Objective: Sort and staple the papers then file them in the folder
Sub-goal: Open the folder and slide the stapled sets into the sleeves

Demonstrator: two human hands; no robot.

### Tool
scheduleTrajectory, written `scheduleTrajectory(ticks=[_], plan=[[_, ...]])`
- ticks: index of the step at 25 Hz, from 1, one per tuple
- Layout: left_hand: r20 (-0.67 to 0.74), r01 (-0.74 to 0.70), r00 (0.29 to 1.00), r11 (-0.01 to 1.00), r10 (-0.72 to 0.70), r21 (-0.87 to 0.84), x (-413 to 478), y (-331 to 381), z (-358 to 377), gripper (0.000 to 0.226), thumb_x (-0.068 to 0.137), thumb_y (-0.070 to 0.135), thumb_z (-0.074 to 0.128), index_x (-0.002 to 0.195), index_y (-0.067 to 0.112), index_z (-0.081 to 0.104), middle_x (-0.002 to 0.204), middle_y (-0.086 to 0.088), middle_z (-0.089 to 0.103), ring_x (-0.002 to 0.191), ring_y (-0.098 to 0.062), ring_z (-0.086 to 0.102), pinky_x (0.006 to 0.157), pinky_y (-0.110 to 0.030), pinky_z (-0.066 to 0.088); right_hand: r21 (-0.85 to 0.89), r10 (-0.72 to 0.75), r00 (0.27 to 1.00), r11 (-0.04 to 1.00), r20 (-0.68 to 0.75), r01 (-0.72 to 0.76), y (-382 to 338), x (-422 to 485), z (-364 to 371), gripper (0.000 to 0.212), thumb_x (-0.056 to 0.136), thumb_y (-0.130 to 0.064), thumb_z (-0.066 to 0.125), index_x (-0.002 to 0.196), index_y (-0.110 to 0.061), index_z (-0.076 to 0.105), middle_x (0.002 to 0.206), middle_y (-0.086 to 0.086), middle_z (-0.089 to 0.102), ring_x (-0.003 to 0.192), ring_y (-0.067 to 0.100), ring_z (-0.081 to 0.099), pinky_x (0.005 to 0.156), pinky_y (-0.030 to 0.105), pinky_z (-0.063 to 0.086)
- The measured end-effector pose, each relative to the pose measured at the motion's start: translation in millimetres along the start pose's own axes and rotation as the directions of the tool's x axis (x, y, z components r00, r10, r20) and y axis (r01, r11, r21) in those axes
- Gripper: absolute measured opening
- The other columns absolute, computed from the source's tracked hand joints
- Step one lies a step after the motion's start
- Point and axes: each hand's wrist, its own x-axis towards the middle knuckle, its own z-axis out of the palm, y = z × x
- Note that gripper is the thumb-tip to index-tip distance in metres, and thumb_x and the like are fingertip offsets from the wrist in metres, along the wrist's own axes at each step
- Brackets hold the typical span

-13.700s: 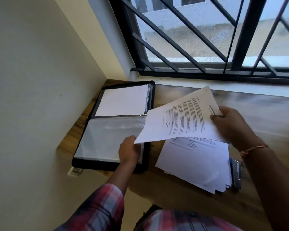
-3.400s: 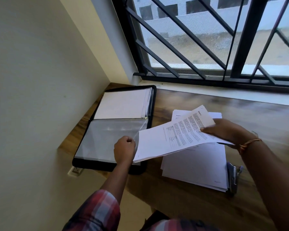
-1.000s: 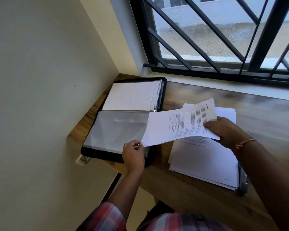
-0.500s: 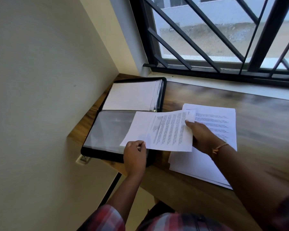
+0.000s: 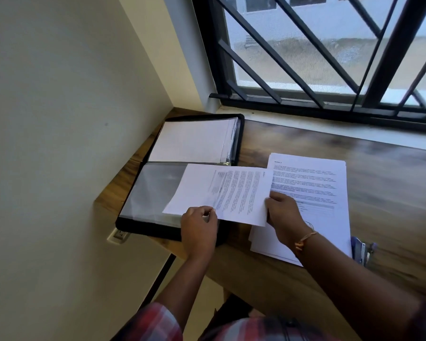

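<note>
While the black folder [image 5: 240,134] lies open at the far left of the wooden table [image 5: 391,183], both hands hold a printed sheet [image 5: 221,193] over its clear near sleeve [image 5: 153,193]. The left hand [image 5: 199,230] has its fingers pinched on the sheet's near edge; the right hand [image 5: 284,215] grips its right edge. The paper stack [image 5: 312,178] lies right, a stapler [image 5: 360,251] just beside its near right corner.

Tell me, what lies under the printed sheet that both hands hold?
Under the printed sheet lie the clear sleeve of the open folder and a strip of wooden desk. What the sleeve holds beneath it is covered.
</note>
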Motion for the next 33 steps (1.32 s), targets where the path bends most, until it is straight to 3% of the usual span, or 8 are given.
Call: scheduleTrajectory(ticks=[7,14,16,19,23,25,29,33], plan=[[0.052,-0.042,0.998,0.998,0.044,-0.037,8,1,-8,0.009,0.095,0.030,0.067,0.097,0.023,0.072,0.106,0.009,0.060,0.100,-0.010,0.061,0.082,-0.029,0.059,-0.286,-0.060,0.996,0.955,0.059,0.074,14,36,55,0.030,0.085,-0.028,0.070,0.113,-0.019,0.065,0.114,0.004,0.073,0.095,0.022,0.072,0.081,0.048,0.063],[0.090,-0.148,0.985,0.989,0.148,-0.007,21,-3,-17,0.013,0.096,0.032,0.066,0.100,0.024,0.075,0.102,0.010,0.061,0.092,-0.009,0.062,0.077,-0.029,0.056,-0.279,-0.129,0.977,0.944,0.172,0.174,6,22,99,0.015,0.100,-0.015,0.063,0.114,-0.019,0.067,0.104,0.005,0.073,0.087,0.014,0.072,0.079,0.036,0.063],[0.105,-0.146,0.983,0.989,0.148,-0.027,24,-4,-18,0.012,0.096,0.033,0.066,0.100,0.025,0.074,0.101,0.010,0.061,0.091,-0.007,0.061,0.077,-0.031,0.056,-0.375,-0.104,0.970,0.909,0.219,0.182,6,26,105,0.028,0.104,-0.009,0.050,0.125,-0.018,0.067,0.106,0.006,0.072,0.087,0.018,0.069,0.084,0.042,0.059],[0.113,-0.166,0.979,0.985,0.171,-0.053,27,-5,-18,0.012,0.095,0.032,0.067,0.101,0.024,0.073,0.101,0.010,0.060,0.091,-0.005,0.060,0.078,-0.032,0.057,-0.516,-0.074,0.950,0.826,0.302,0.228,4,30,108,0.042,0.102,-0.004,0.044,0.137,-0.016,0.063,0.117,0.011,0.071,0.089,0.017,0.063,0.075,0.027,0.053],[0.071,-0.222,0.971,0.971,0.229,-0.091,34,1,-22,0.011,0.096,0.030,0.066,0.102,0.023,0.072,0.105,0.009,0.061,0.094,-0.008,0.062,0.077,-0.031,0.058,-0.554,-0.117,0.942,0.783,0.314,0.282,1,35,107,0.043,0.096,0.003,0.053,0.133,-0.020,0.061,0.118,0.015,0.066,0.101,0.027,0.067,0.088,0.042,0.060],[0.019,-0.279,0.959,0.956,0.282,-0.093,45,9,-27,0.011,0.097,0.028,0.066,0.104,0.021,0.071,0.109,0.007,0.061,0.096,-0.010,0.065,0.075,-0.030,0.059,-0.506,-0.196,0.948,0.808,0.252,0.301,1,31,106,0.047,0.095,0.002,0.057,0.124,-0.035,0.058,0.130,0.008,0.056,0.104,0.017,0.065,0.084,0.034,0.061],[-0.072,-0.487,0.872,0.873,0.484,-0.031,88,36,-33,0.014,0.099,0.021,0.064,0.108,0.014,0.073,0.112,0.000,0.064,0.089,-0.015,0.068,0.072,-0.036,0.060,-0.536,-0.426,0.879,0.701,0.213,0.470,-15,36,114,0.021,0.095,-0.008,0.069,0.110,-0.023,0.069,0.116,0.005,0.062,0.083,-0.003,0.059,0.065,0.005,0.046],[-0.100,-0.682,0.728,0.731,0.679,-0.007,138,65,-27,0.017,0.099,0.015,0.063,0.112,0.008,0.071,0.121,-0.005,0.064,0.107,-0.014,0.064,0.086,-0.032,0.058,-0.532,-0.594,0.798,0.645,0.103,0.549,-63,58,129,0.007,0.098,-0.017,0.067,0.094,-0.021,0.070,0.086,-0.007,0.068,0.077,-0.005,0.059,0.063,0.004,0.038]])
